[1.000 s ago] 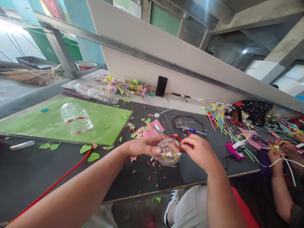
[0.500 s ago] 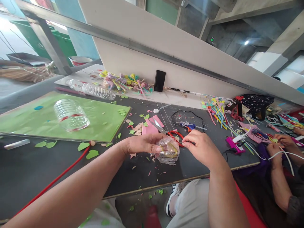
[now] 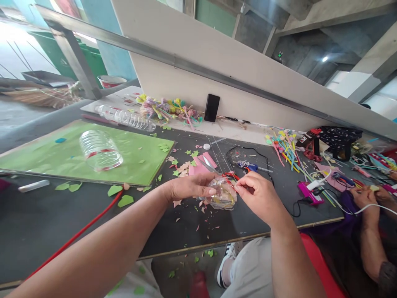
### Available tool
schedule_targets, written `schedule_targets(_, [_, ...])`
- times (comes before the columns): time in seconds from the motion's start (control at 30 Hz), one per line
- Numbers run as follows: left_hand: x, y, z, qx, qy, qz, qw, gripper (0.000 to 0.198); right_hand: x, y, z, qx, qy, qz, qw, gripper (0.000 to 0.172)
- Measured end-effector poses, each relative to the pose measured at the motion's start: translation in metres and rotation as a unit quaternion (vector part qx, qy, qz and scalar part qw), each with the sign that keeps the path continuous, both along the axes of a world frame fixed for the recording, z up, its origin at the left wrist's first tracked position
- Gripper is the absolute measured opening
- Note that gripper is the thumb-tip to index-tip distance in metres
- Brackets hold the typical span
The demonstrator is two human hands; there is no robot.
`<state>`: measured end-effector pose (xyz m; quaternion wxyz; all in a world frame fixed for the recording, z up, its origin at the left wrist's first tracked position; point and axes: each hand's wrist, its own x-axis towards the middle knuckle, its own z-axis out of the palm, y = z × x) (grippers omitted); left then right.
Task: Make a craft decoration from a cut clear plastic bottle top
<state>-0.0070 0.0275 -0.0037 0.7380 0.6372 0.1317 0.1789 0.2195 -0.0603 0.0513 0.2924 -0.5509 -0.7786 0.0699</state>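
My left hand (image 3: 198, 186) is closed around a clear plastic bottle piece (image 3: 223, 196) with something yellowish inside, held just over the dark table. At its right rim, my right hand (image 3: 256, 190) pinches with thumb and forefinger; what is between the fingertips is too small to make out. Behind the bottle piece lie scissors (image 3: 231, 175) with red-orange handles, their blades over a pink paper piece (image 3: 200, 167). A blue glue gun (image 3: 250, 166) rests just beyond my right hand.
A cut clear bottle (image 3: 101, 151) lies on a green sheet (image 3: 145, 165) at left. Green and pink paper scraps surround my hands. A phone (image 3: 212, 107) leans on the back board. Pipe cleaners (image 3: 283, 149) and a pink power strip (image 3: 310, 193) are right, near another person's hands (image 3: 367, 198).
My right hand has moved in closer, its fingertips now at the bottle piece's rim. The bottle piece has turned slightly in my left hand. The whole view has shifted a little.
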Motion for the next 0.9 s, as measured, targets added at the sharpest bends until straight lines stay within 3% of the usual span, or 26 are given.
schedule_targets(0.43, [-0.001, -0.001, 0.001, -0.011, -0.014, 0.035, 0.999, 0.049, 0.001, -0.003, 0.001, -0.010, 0.007, -0.006, 1.000, 0.012])
schedule_targets(0.63, [-0.001, -0.002, 0.003, -0.023, -0.048, 0.049, 0.997, 0.054, -0.002, -0.006, 0.006, -0.038, 0.076, -0.025, 0.996, 0.012])
schedule_targets(0.8, [0.000, -0.001, -0.001, -0.046, -0.079, 0.050, 0.995, 0.062, -0.006, -0.009, 0.010, -0.098, 0.161, -0.034, 0.981, 0.023])
schedule_targets(0.9, [0.000, 0.001, -0.005, -0.048, -0.122, 0.073, 0.989, 0.061, -0.008, -0.011, 0.011, -0.080, 0.172, -0.023, 0.982, 0.022])
